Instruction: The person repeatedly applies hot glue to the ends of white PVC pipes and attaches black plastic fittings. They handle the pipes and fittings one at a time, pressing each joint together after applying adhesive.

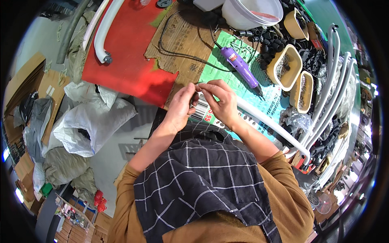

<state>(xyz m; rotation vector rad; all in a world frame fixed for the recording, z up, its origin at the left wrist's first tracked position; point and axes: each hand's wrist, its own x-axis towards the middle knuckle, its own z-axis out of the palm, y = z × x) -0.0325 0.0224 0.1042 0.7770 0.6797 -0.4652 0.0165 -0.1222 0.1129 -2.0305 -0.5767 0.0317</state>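
Note:
My left hand is curled around a small dark part, mostly hidden by the fingers. My right hand meets it, thumb and forefinger pinched together near the left thumb; what lies between those fingertips is too small to make out. From under the right hand a white tube runs down to the right, ending in a bend with a dark tip. Its near end is hidden by the hands. Beyond them a purple electric screwdriver lies on a green and blue printed sheet, its bit pointing down to the right.
A black cord loops over cardboard. Cream bins of metal hardware, a white bucket and black fittings crowd the right. Bent grey-white tubes stand there. Left are a red surface and white sacks.

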